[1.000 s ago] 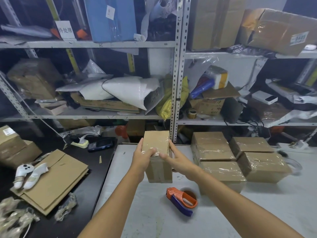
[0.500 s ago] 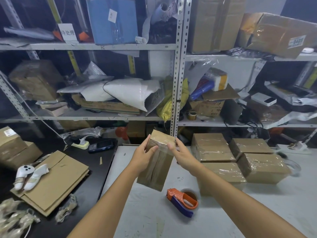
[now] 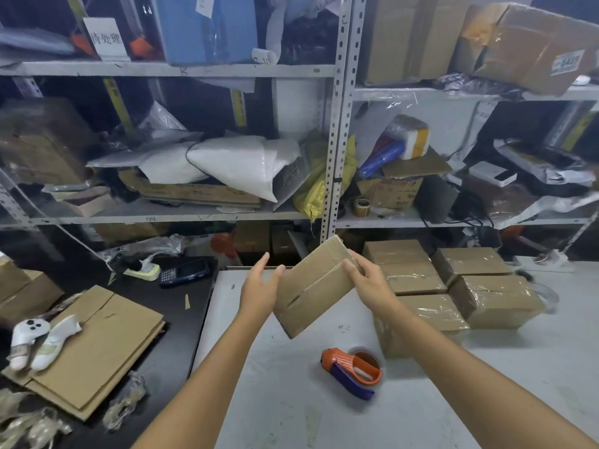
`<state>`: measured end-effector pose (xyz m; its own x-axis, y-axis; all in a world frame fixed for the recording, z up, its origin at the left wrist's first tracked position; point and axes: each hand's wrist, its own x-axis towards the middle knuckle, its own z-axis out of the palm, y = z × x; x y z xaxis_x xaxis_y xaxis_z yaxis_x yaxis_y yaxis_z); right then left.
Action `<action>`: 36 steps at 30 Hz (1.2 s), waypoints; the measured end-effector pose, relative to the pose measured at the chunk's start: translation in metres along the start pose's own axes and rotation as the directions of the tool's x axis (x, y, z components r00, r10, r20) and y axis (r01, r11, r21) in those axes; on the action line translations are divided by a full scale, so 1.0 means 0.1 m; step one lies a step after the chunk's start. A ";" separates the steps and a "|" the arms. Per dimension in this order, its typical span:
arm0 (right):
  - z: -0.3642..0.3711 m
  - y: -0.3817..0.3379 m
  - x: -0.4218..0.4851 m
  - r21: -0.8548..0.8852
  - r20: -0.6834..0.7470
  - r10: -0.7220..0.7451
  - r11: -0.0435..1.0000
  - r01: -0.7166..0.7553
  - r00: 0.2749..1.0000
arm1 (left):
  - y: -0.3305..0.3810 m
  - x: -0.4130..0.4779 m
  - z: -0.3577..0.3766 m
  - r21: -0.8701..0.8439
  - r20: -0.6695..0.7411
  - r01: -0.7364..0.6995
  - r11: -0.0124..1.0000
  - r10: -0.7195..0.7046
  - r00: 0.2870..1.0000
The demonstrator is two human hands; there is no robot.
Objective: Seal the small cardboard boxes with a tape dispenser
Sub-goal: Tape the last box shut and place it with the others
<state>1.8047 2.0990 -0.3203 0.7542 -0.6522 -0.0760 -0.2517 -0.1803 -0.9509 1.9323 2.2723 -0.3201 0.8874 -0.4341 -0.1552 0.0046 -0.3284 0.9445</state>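
I hold a small cardboard box [image 3: 316, 286] tilted in the air above the white table [image 3: 285, 413], its taped seam facing me. My right hand [image 3: 368, 281] pinches the box's upper right end, thumb on the front face. My left hand [image 3: 259, 288] rests against the lower left side with straight fingers and its thumb touching the edge. The orange and purple tape dispenser [image 3: 353, 372] lies on the table below the box, untouched. Several taped boxes [image 3: 470, 286] are stacked to the right.
A black table [image 3: 181, 319] on the left carries flattened cardboard [image 3: 97, 345], two white controllers [image 3: 32, 338], a phone [image 3: 184, 272] and crumpled plastic. Cluttered metal shelves [image 3: 337, 150] stand close behind both tables.
The box stood upright on the table between both hands. It has been lifted and turned clockwise, so it now lies diagonally. My left hand's fingers have straightened.
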 end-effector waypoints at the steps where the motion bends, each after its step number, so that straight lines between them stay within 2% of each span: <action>1: -0.01 0.00 -0.01 0.037 -0.035 0.018 0.999 -0.017 0.999 | -0.04 0.01 -0.03 -0.008 -0.002 0.011 1.000 -0.011 1.000; 6: -0.09 0.06 -0.13 0.196 -0.117 0.104 0.977 -0.080 0.988 | 0.02 -0.17 0.18 -0.049 0.047 0.084 0.995 -0.082 0.996; 10: -0.33 0.22 -0.33 0.180 -0.119 0.182 0.971 -0.159 0.976 | 0.18 -0.35 0.42 -0.114 -0.013 0.062 0.992 -0.064 0.998; 13: -0.73 0.28 -0.55 0.147 -0.114 0.149 0.980 -0.132 0.982 | 0.30 -0.57 0.68 -0.083 0.009 0.007 0.996 -0.006 1.000; 15: -1.03 0.34 -0.72 0.129 -0.082 0.111 0.987 -0.100 0.990 | 0.38 -0.78 0.95 -0.060 0.035 -0.008 0.998 0.011 0.999; 18: -1.56 0.54 -0.96 0.102 -0.127 0.086 0.992 -0.073 0.988 | 0.46 -1.12 1.42 -0.043 0.078 -0.025 0.999 0.028 0.997; 23: -2.43 0.89 -1.31 0.200 -0.156 0.162 0.971 -0.130 0.974 | 0.53 -1.59 2.18 -0.036 0.206 -0.033 0.999 0.040 0.978; 26: -2.83 1.04 -1.47 0.195 -0.189 0.208 0.966 -0.171 0.960 | 0.55 -1.79 2.63 -0.014 0.284 -0.063 0.998 0.065 0.957; 31: -3.36 1.39 -1.55 0.202 -0.239 0.226 0.963 -0.179 0.944 | 0.51 -1.83 3.29 0.008 0.348 0.016 1.000 -0.018 0.937; 36: -3.76 1.67 -1.46 0.226 -0.301 0.247 0.957 -0.183 0.921 | 0.42 -1.69 3.87 -0.028 0.410 0.037 0.999 -0.022 0.912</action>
<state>1.4242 1.8873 -0.3550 0.4496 -0.8671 -0.2145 -0.2413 0.1133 -0.9638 1.6041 2.0069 -0.3662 0.6202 -0.7324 -0.2810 0.0502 -0.3203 0.9460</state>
